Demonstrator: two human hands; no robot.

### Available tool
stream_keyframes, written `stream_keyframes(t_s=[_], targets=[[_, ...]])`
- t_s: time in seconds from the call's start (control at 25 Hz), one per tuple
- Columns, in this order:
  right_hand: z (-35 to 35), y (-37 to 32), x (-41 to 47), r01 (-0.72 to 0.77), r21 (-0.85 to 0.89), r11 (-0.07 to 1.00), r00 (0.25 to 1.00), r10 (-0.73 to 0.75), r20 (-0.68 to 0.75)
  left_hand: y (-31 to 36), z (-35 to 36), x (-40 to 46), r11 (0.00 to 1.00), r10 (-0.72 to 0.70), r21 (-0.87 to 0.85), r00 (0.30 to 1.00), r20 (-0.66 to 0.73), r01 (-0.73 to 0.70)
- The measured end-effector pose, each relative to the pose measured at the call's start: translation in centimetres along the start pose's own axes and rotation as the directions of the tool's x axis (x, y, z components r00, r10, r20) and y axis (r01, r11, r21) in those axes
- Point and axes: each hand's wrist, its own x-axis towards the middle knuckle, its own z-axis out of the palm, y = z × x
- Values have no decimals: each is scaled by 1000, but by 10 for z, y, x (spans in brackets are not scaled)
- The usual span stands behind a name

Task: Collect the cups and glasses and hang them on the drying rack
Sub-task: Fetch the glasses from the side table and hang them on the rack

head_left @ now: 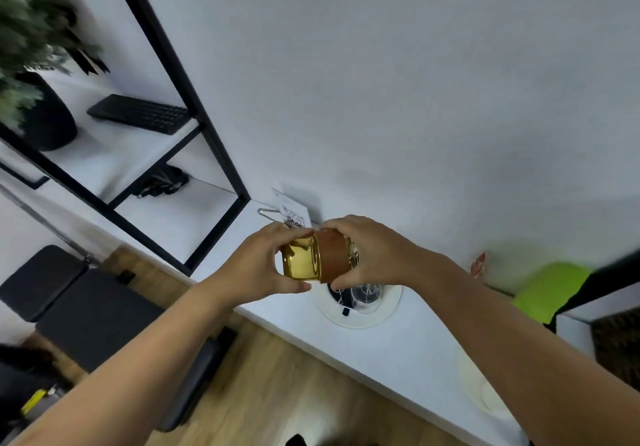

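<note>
Both hands grasping gold-and-brown cup, rim hidden, perhaps two cups.

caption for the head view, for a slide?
Both hands, left hand and right hand, hold a gold-and-brown cup sideways above the white table.

Your hands hold a cup above the table; a glass stands below it, shelves with a keyboard sit left
</note>
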Motion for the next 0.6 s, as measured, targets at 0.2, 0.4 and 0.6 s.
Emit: stream_keyframes(t_s=[0.2,0.4,0.6], targets=[[29,29,0,-54,300,952,980,108,-167,-22,30,-1,802,-251,-576,964,-84,159],[79,51,6,-63,461,885,951,193,-241,-37,95,0,434,-482,-878,876,-39,200],[123,69,14,-65,535,842,941,231,-249,-67,112,1,423,-507,-878,862,-22,226]])
